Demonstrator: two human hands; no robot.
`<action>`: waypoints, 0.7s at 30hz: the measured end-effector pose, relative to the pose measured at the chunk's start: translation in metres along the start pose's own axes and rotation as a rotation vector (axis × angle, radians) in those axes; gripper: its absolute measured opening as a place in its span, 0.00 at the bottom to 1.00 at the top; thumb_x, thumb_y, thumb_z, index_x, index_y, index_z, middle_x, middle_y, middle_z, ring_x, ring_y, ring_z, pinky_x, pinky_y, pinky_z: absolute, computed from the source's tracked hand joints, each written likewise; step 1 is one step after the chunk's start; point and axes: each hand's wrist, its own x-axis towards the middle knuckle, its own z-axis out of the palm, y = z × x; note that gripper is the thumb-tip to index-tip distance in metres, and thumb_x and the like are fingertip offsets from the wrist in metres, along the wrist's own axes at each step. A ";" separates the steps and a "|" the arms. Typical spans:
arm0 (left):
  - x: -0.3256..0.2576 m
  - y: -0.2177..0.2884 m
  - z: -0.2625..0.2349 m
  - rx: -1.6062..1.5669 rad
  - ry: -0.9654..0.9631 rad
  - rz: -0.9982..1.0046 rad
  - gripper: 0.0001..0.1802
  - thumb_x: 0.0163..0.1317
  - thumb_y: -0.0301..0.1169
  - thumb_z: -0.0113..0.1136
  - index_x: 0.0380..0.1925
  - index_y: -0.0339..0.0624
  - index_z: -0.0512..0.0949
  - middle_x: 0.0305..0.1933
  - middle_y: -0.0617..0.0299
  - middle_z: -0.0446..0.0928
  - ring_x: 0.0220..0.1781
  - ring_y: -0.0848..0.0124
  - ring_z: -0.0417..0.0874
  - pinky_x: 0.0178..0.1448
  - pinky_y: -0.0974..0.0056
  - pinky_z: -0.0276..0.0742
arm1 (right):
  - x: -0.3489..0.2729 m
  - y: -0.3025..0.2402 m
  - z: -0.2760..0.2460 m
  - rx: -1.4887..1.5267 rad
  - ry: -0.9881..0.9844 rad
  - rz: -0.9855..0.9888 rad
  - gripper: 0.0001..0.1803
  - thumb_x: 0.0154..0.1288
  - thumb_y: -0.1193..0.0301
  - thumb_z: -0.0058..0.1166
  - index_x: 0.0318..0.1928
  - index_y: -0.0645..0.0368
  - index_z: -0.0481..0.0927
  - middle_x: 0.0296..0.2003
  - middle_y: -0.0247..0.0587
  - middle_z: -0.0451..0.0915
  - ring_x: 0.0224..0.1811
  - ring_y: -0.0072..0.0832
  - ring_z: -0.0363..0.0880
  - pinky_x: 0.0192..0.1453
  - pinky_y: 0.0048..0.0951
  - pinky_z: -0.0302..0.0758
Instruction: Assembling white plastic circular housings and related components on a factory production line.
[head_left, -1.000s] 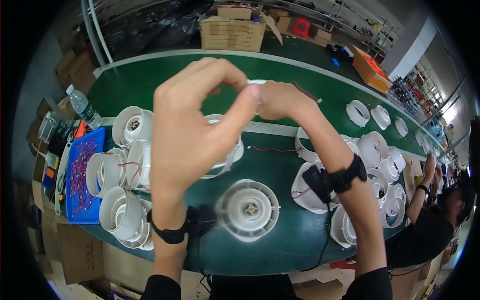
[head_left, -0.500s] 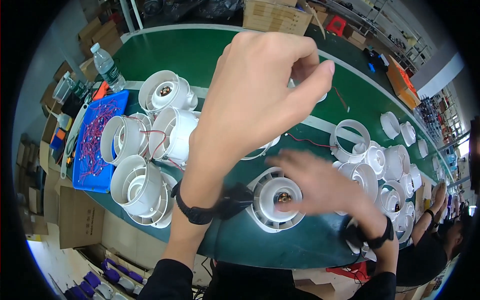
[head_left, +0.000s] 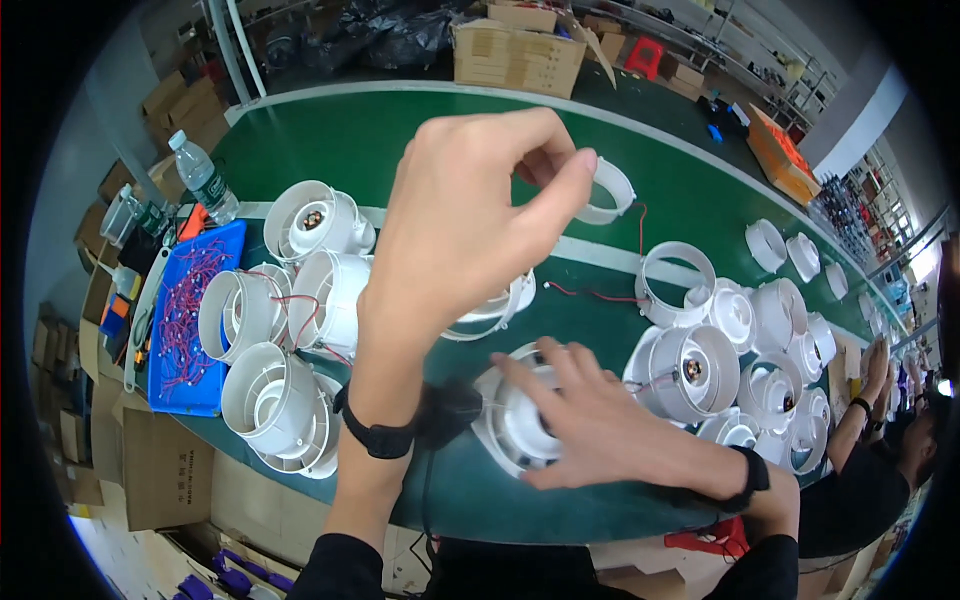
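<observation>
My left hand (head_left: 470,215) is raised above the green table (head_left: 400,130), its thumb and fingers pinching a thin wire that leads to a white plastic ring (head_left: 608,190) lying beyond the fingertips. My right hand (head_left: 590,425) lies palm down on a round white fan housing (head_left: 515,420) near the table's front edge, fingers spread over its top. A black cord runs from under my left wrist toward that housing. A red wire (head_left: 590,293) trails across the table between the hands.
Several white fan housings (head_left: 285,300) crowd the left, more (head_left: 740,340) on the right. A blue tray (head_left: 185,320) of red wires and a water bottle (head_left: 203,180) stand far left. Cardboard boxes (head_left: 518,50) sit behind. Another person's arm (head_left: 865,400) works at right.
My right hand came down from beside the left and settled on the fan housing in front. The left hand stayed raised, and the view shifted slightly.
</observation>
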 end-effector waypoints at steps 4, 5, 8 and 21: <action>0.000 -0.011 -0.008 0.032 -0.016 0.141 0.07 0.60 0.28 0.62 0.29 0.33 0.80 0.26 0.56 0.81 0.28 0.69 0.81 0.36 0.66 0.75 | -0.039 0.011 -0.068 0.015 0.394 0.019 0.60 0.38 0.57 0.75 0.72 0.55 0.58 0.63 0.67 0.59 0.63 0.60 0.64 0.60 0.48 0.73; -0.001 -0.013 -0.007 0.007 -0.027 0.147 0.07 0.60 0.27 0.62 0.30 0.33 0.80 0.27 0.56 0.81 0.29 0.68 0.81 0.36 0.66 0.75 | -0.039 0.022 -0.085 0.029 0.458 0.045 0.59 0.37 0.58 0.75 0.71 0.55 0.59 0.62 0.66 0.62 0.64 0.58 0.64 0.65 0.46 0.70; 0.003 -0.009 -0.012 -0.011 -0.012 0.181 0.05 0.60 0.26 0.61 0.32 0.34 0.79 0.28 0.57 0.80 0.30 0.68 0.81 0.37 0.66 0.75 | -0.037 0.076 -0.124 -0.204 0.742 0.138 0.57 0.32 0.59 0.72 0.69 0.55 0.62 0.61 0.55 0.67 0.63 0.49 0.69 0.66 0.43 0.68; 0.003 -0.014 -0.023 -0.046 0.040 0.312 0.08 0.41 0.12 0.51 0.20 0.36 0.74 0.29 0.57 0.78 0.29 0.66 0.77 0.30 0.67 0.72 | 0.027 0.374 -0.082 -0.156 0.320 0.973 0.65 0.33 0.44 0.73 0.74 0.42 0.54 0.69 0.62 0.60 0.69 0.63 0.61 0.72 0.54 0.62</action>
